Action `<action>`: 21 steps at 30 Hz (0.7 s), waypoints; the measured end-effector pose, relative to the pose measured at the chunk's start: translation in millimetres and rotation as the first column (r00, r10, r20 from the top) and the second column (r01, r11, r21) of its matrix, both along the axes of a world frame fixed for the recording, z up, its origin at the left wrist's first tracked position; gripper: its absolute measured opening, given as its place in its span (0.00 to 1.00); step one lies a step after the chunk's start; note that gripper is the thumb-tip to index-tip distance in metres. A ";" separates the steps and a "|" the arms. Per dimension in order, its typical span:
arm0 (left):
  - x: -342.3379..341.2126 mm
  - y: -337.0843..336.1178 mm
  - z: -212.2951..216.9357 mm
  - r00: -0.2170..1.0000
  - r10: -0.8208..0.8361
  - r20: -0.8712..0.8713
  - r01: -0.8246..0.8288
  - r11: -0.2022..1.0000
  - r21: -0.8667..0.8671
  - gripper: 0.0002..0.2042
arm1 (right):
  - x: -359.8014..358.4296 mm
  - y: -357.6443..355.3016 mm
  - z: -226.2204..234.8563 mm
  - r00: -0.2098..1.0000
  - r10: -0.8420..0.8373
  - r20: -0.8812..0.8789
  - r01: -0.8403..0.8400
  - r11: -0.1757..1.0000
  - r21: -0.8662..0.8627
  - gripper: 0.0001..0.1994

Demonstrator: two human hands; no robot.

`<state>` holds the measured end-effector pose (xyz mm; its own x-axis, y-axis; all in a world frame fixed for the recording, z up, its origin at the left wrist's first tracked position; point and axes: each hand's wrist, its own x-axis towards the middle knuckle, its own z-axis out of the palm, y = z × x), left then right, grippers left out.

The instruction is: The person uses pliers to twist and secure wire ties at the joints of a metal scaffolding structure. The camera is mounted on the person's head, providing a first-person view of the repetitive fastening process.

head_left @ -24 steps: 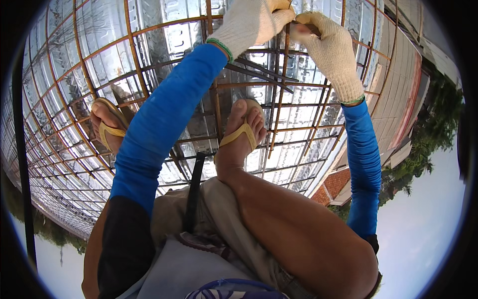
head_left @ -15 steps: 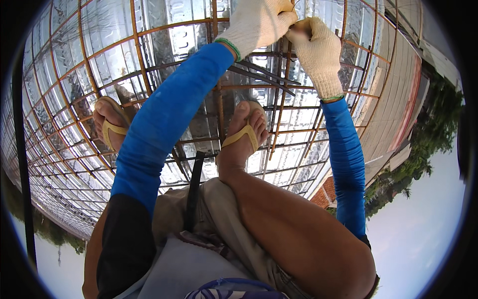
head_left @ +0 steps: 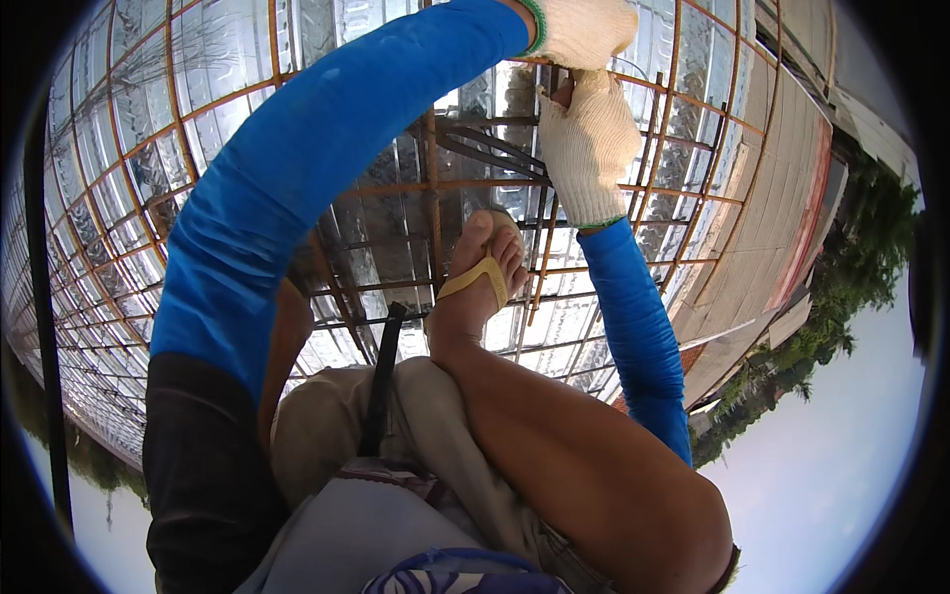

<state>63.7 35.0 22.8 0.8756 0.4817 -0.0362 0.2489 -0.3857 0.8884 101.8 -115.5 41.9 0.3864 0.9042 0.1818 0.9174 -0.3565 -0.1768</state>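
Observation:
My left hand (head_left: 586, 30), in a cream knitted glove with a green cuff, is closed at the top of the view, over the rusty rebar mesh (head_left: 432, 148). Just below it, touching it, my right hand (head_left: 592, 148) is closed too, in a matching glove. A thin wire (head_left: 638, 67) curves out beside the place where the two hands meet. What sits inside the fingers is hidden. Dark flat strips (head_left: 490, 153) lie on the mesh left of my right hand.
Shiny ribbed metal sheeting (head_left: 228, 134) lies beneath the bars. My sandalled foot (head_left: 485, 262) stands among them. A pale boarded surface (head_left: 757, 188) runs along the right, with trees (head_left: 792, 346) beyond. Loose thin wires (head_left: 148, 59) spread at the upper left.
My left hand has moved right and my left forearm now reaches further across. The right hand has shifted down and left, under the left one. My left foot is now hidden behind the arm.

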 end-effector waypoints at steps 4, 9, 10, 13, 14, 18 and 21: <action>16.2 9.9 10.1 1.000 -0.014 -0.009 0.013 0.999 -0.037 0.18 | 39.6 1.3 45.5 0.913 0.367 0.178 -0.310 0.908 -0.281 0.19; 39.2 8.3 17.7 1.000 0.003 0.010 -0.002 0.996 -0.094 0.18 | 79.6 6.8 52.4 0.674 0.669 0.314 -0.549 0.738 -0.393 0.16; 42.1 10.5 22.0 1.000 0.005 0.010 -0.004 0.995 -0.099 0.18 | 84.4 10.1 50.2 0.631 0.717 0.296 -0.585 0.690 -0.425 0.16; 35.6 14.5 25.6 1.000 0.020 -0.001 -0.020 0.994 -0.112 0.18 | 93.2 21.9 44.9 0.549 0.756 0.356 -0.637 0.655 -0.407 0.22; 30.4 19.2 25.0 1.000 0.023 -0.010 -0.024 0.994 -0.106 0.18 | 95.3 29.5 41.6 0.556 0.757 0.342 -0.632 0.653 -0.417 0.22; -9.4 10.3 13.7 0.998 0.016 -0.060 -0.023 0.991 -0.129 0.18 | 108.2 55.1 38.7 0.381 0.873 0.303 -0.755 0.483 -0.444 0.17; -45.4 0.6 3.7 0.993 0.028 -0.114 -0.045 0.988 -0.148 0.18 | 107.1 66.7 50.8 0.287 0.939 0.190 -0.773 0.344 -0.534 0.14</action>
